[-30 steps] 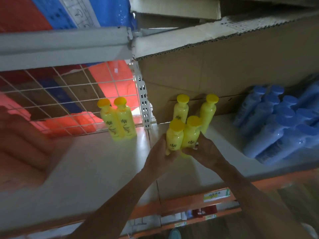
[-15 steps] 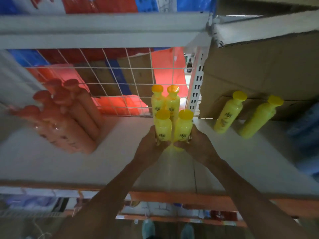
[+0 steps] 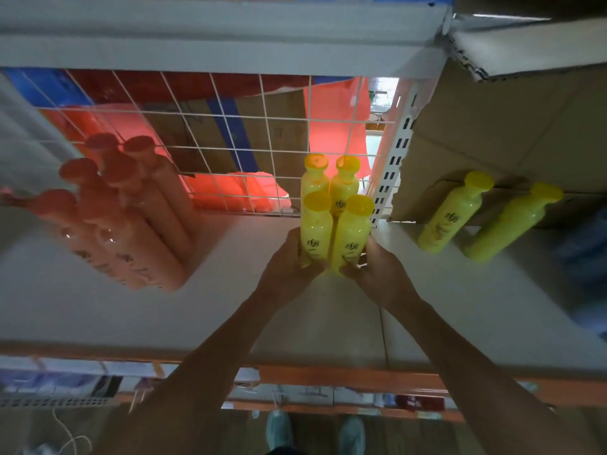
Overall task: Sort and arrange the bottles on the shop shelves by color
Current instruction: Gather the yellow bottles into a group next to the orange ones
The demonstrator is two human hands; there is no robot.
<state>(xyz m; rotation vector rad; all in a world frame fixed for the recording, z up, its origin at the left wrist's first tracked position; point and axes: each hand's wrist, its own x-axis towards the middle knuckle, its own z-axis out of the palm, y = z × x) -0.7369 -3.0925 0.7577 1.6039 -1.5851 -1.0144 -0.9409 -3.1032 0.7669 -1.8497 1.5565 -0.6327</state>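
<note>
Between the fingers of both hands, two yellow bottles stood upright, side by side and touching. The left hand curled round the left bottle and the right hand round the right bottle, both gripping low on the body. The fingers hid whether the bases rested on the shelf. Just beyond the fingertips, a back pair of yellow bottles stood against the wire grid. Well right of the right fingers, two more yellow bottles stood before a box. Well left of the left fingers clustered the orange bottles.
</note>
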